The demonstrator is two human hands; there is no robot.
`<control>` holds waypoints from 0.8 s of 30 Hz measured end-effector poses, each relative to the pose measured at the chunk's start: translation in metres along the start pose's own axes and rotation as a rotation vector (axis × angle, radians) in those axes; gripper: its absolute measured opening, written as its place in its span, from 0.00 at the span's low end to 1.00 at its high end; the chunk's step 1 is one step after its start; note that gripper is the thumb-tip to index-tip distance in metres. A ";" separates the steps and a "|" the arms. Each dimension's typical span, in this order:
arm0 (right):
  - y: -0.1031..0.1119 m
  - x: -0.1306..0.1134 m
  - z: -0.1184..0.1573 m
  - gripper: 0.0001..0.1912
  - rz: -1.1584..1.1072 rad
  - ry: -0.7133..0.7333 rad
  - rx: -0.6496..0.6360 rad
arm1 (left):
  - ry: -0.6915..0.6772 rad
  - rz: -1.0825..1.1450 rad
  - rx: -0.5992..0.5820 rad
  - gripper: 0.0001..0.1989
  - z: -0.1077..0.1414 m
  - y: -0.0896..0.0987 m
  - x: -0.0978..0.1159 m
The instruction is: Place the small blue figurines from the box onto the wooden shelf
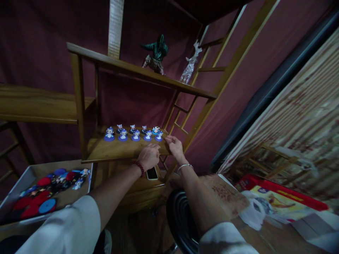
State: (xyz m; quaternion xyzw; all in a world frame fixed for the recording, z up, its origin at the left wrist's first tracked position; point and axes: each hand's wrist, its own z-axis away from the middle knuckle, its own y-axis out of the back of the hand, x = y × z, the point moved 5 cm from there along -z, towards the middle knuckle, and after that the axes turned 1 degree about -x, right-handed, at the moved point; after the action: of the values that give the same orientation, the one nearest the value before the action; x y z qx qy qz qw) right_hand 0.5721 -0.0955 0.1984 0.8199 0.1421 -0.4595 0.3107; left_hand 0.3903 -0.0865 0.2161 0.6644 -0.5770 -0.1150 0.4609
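Note:
Several small figurines stand in two rows on the lower wooden shelf (116,152). The front ones, such as this white-and-purple figurine (136,135), have round purple bases. Behind them are darker figurines (132,129) and a light-blue one (156,130). My left hand (149,155), wearing a red bead bracelet, hovers over the shelf's front edge, its fingers loosely bent and nothing visible in them. Just right of the rightmost front figurine (159,136) is my right hand (174,145), with a silver bangle, fingers stretched left and apart; I cannot make out any contact.
An open box (88,176) of jumbled figurines and red and blue bases sits lower left. A phone (152,173) lies below the shelf. Above stand a green-hooded statue (158,51) and a clear deer (189,67). A black stool (180,218) and red package (286,199) are nearby.

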 end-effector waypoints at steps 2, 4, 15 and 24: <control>0.000 -0.004 0.009 0.13 -0.022 -0.041 -0.025 | -0.024 0.014 -0.006 0.16 0.008 0.003 0.001; 0.001 -0.009 0.017 0.12 -0.039 -0.062 -0.034 | -0.048 0.021 -0.008 0.16 0.015 0.007 0.002; 0.002 -0.028 0.052 0.12 0.089 -0.048 -0.032 | -0.096 -0.009 -0.080 0.17 0.047 0.033 0.004; 0.005 -0.029 0.063 0.15 0.095 -0.042 -0.058 | -0.100 -0.076 -0.153 0.19 0.060 0.035 0.007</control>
State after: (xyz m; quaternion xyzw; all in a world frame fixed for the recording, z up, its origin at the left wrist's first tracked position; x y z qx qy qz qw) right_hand 0.5169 -0.1385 0.2003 0.8065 0.1099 -0.4568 0.3588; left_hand 0.3284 -0.1179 0.2122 0.6423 -0.5630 -0.2092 0.4760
